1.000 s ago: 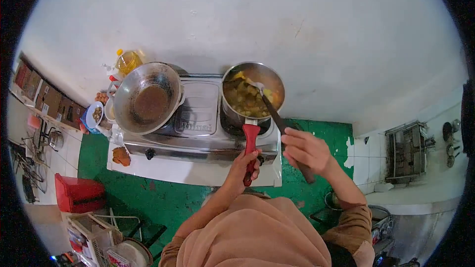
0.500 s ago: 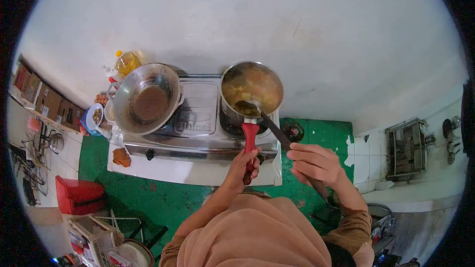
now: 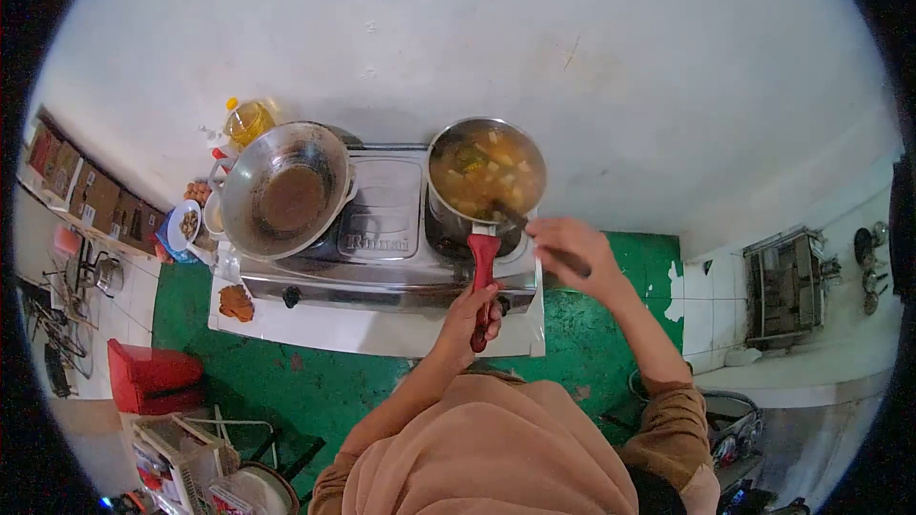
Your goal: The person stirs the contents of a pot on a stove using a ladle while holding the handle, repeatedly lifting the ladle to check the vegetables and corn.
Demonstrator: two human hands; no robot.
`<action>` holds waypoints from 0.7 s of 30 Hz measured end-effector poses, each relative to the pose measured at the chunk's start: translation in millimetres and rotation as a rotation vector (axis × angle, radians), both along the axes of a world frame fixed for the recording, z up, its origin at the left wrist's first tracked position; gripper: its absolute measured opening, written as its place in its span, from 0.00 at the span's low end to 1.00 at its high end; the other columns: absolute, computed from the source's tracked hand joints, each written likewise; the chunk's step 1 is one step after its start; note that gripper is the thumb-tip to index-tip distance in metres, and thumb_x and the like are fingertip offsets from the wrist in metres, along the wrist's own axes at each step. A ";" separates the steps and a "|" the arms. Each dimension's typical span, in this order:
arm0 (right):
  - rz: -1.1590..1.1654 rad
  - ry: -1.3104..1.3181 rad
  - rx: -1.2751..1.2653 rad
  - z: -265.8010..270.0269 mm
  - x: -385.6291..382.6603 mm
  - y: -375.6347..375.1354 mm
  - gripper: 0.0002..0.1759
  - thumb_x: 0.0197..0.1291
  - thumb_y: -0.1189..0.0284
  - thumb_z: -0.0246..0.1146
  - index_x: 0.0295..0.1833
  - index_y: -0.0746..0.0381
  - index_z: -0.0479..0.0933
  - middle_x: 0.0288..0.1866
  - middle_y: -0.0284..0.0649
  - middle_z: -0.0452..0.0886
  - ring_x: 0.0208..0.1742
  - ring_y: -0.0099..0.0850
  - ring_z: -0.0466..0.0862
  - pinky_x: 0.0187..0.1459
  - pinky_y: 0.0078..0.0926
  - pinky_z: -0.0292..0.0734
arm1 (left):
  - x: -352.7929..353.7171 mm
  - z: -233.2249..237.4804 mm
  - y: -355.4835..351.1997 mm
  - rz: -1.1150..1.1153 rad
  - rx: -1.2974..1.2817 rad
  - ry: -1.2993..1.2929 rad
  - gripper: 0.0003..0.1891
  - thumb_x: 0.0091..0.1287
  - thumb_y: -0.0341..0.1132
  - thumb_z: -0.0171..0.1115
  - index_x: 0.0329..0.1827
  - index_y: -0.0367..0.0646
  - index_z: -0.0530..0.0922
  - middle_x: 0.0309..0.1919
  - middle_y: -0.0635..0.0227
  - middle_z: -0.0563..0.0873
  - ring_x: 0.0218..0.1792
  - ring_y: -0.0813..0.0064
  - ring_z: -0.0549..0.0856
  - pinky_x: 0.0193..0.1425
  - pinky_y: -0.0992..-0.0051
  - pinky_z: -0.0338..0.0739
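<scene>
A steel saucepan point(image 3: 436, 202) of broth with chunks of food stands on the right side of the stove point(image 3: 382, 272). My left hand point(image 3: 472, 317) is closed around the pan's red handle point(image 3: 484, 256). Just right of the pan, my right hand point(image 3: 575, 253) grips a dark-handled utensil point(image 3: 513, 216). Its lower end dips into the broth near the front rim and is hidden there. On the left burner rests a large metal wok point(image 3: 329, 167) with a brown-stained bottom.
Left of the wok are an oil bottle point(image 3: 250, 121), eggs point(image 3: 197, 192) and a small plate point(image 3: 172, 232) of food. An orange-brown cloth point(image 3: 236, 303) lies at the counter's front left. A red chair point(image 3: 157, 377) stands lower left, a dish rack point(image 3: 784, 291) at right.
My right hand has moved up and left, closer to the pan, and the utensil sits deeper in the broth. Less steam covers the food. My left hand keeps its hold on the handle.
</scene>
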State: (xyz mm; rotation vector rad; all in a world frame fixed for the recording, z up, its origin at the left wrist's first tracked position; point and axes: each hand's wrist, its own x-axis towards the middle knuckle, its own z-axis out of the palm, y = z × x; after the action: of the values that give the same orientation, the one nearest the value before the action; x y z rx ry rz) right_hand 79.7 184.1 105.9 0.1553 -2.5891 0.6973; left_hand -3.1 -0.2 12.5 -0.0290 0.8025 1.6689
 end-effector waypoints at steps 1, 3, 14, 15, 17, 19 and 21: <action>-0.119 0.002 -0.247 -3.5 -0.8 6.0 0.11 0.53 0.80 0.64 0.43 0.62 0.76 0.48 0.42 0.81 0.50 0.34 0.81 0.53 0.31 0.75 | 0.3 -1.5 -0.1 -0.002 0.010 -0.006 0.16 0.64 0.42 0.59 0.50 0.43 0.71 0.20 0.72 0.73 0.14 0.80 0.71 0.15 0.82 0.62; -0.246 0.122 -0.664 -9.2 -5.1 19.6 0.07 0.56 0.82 0.61 0.41 0.65 0.77 0.48 0.43 0.81 0.49 0.28 0.79 0.52 0.26 0.73 | 0.7 -1.2 -0.2 -0.005 0.018 -0.009 0.17 0.64 0.42 0.59 0.50 0.43 0.71 0.20 0.72 0.73 0.14 0.81 0.71 0.15 0.82 0.62; -0.206 0.307 -0.357 61.7 2.2 -3.1 0.07 0.51 0.83 0.63 0.37 0.67 0.77 0.45 0.47 0.81 0.48 0.35 0.81 0.51 0.30 0.74 | 0.1 0.1 0.9 -0.013 0.004 0.015 0.17 0.64 0.42 0.57 0.51 0.42 0.71 0.20 0.73 0.73 0.14 0.82 0.71 0.15 0.82 0.61; -0.165 0.304 -0.304 60.4 -1.1 -3.3 0.07 0.50 0.83 0.63 0.37 0.67 0.77 0.45 0.47 0.81 0.48 0.38 0.81 0.51 0.31 0.75 | 0.0 -0.8 1.2 -0.017 0.006 0.024 0.17 0.65 0.42 0.57 0.51 0.42 0.71 0.20 0.73 0.73 0.14 0.82 0.71 0.15 0.82 0.61; -0.135 0.306 -0.235 53.0 -9.2 -3.1 0.08 0.49 0.84 0.63 0.37 0.67 0.77 0.46 0.47 0.81 0.48 0.39 0.81 0.51 0.31 0.74 | -0.5 -0.2 1.4 -0.016 0.009 0.034 0.16 0.65 0.42 0.57 0.51 0.42 0.71 0.20 0.73 0.73 0.14 0.81 0.70 0.15 0.82 0.61; -0.055 0.306 -0.059 42.5 -17.1 1.6 0.09 0.47 0.84 0.64 0.37 0.66 0.76 0.47 0.46 0.81 0.51 0.42 0.80 0.53 0.34 0.74 | 0.3 1.7 0.6 -0.005 -0.004 0.025 0.16 0.66 0.42 0.56 0.50 0.42 0.71 0.20 0.72 0.73 0.13 0.81 0.70 0.14 0.82 0.61; -0.028 0.258 -0.056 29.0 -23.1 2.1 0.10 0.47 0.84 0.64 0.37 0.66 0.76 0.48 0.46 0.80 0.52 0.43 0.80 0.53 0.35 0.74 | 0.3 1.3 0.3 -0.006 0.001 0.009 0.15 0.66 0.41 0.56 0.50 0.42 0.71 0.20 0.72 0.73 0.13 0.81 0.70 0.14 0.82 0.61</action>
State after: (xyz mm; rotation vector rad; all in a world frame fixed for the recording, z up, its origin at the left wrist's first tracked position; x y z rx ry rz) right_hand 56.6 186.2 134.9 0.1784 -2.3199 0.6908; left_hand -2.8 0.2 13.8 -0.0182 0.8077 1.6649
